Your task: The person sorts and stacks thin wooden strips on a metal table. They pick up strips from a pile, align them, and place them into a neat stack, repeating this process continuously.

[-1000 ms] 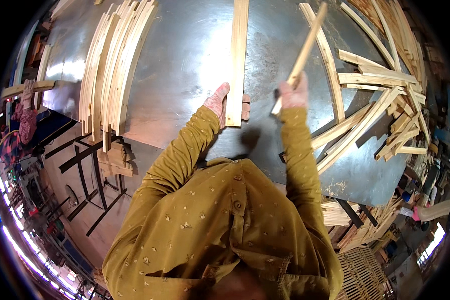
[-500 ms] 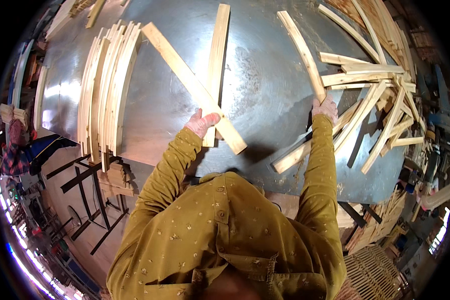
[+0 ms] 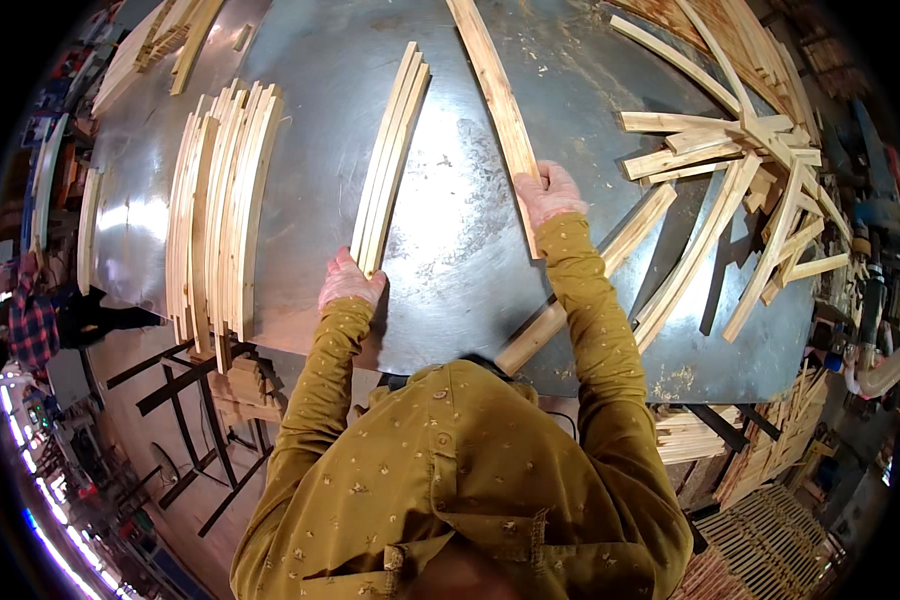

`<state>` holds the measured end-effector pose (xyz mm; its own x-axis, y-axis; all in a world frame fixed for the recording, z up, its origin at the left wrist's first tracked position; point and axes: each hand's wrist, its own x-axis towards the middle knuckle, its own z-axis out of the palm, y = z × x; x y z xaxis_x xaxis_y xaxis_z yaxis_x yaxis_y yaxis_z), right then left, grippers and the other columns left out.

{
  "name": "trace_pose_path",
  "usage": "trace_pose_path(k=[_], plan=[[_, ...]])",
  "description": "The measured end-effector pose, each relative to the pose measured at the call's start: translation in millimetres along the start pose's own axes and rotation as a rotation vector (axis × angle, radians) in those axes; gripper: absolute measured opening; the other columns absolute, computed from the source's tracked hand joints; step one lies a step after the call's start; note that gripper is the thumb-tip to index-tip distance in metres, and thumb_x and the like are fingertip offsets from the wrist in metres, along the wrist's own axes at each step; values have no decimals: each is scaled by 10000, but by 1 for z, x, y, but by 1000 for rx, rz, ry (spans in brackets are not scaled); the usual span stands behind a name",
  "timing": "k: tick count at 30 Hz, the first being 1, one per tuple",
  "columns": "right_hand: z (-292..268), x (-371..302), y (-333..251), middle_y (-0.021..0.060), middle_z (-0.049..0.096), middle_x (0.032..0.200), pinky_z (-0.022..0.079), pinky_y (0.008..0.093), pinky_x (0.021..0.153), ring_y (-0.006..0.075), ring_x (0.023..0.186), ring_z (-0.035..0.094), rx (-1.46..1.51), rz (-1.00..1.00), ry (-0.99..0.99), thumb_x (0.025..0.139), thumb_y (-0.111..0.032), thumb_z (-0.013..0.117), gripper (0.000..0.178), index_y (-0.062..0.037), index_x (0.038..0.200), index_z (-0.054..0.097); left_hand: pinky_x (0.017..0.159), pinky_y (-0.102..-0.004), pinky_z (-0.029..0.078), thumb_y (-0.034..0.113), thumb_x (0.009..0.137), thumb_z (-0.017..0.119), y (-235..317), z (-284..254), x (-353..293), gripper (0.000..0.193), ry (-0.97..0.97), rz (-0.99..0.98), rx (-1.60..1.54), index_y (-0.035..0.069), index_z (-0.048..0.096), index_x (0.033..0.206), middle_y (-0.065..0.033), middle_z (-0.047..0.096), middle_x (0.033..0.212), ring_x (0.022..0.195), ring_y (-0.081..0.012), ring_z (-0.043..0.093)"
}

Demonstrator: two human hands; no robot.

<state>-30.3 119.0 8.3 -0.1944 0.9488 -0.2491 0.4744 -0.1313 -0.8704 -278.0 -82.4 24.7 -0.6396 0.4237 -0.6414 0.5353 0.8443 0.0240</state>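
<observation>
At the near end of a small side-by-side group of wooden slats (image 3: 392, 160), my left hand (image 3: 350, 283) is closed, fingers along the left side and thumb at the end. The group lies on the metal tabletop (image 3: 320, 200), slightly slanted. My right hand (image 3: 550, 192) grips another wooden slat (image 3: 492, 85) near its lower end. This slat slants up and left, with its far end running out at the top edge. Beneath my right forearm lies a loose wooden slat (image 3: 638, 232), partly hidden by the sleeve.
A row of upright-edged slats (image 3: 232, 210) stands on the left. On the right is a jumbled heap of slats (image 3: 755, 150), with more boards (image 3: 745, 45) behind. A black metal frame (image 3: 195, 410) stands below the table. At far left is another person (image 3: 35, 325) in a plaid shirt.
The crossed slats before me now lie together, further left, with my left hand at their near end. My right hand has moved left and up with a slat from the heap's side.
</observation>
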Motion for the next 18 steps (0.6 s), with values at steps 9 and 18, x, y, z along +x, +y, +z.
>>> trace_pose_path(k=[9,18], plan=[[-7,-43,-40,57,661,1049,520,274,853,133,945,620,857,106,-275,963,-234,620,328,-12,1203,605,877,-386,557,449,875,707,45,25,-45,832,-371,618,-1142,7,320,1464,-204,539,1257,1083,-305,601],[5,-62,-43,170,576,1331,429,359,1057,266,1226,546,678,-113,-501,940,-173,602,525,16,1409,465,466,-206,424,437,989,559,82,13,-70,409,-862,599,-992,67,587,1162,-27,627,740,531,-92,534]])
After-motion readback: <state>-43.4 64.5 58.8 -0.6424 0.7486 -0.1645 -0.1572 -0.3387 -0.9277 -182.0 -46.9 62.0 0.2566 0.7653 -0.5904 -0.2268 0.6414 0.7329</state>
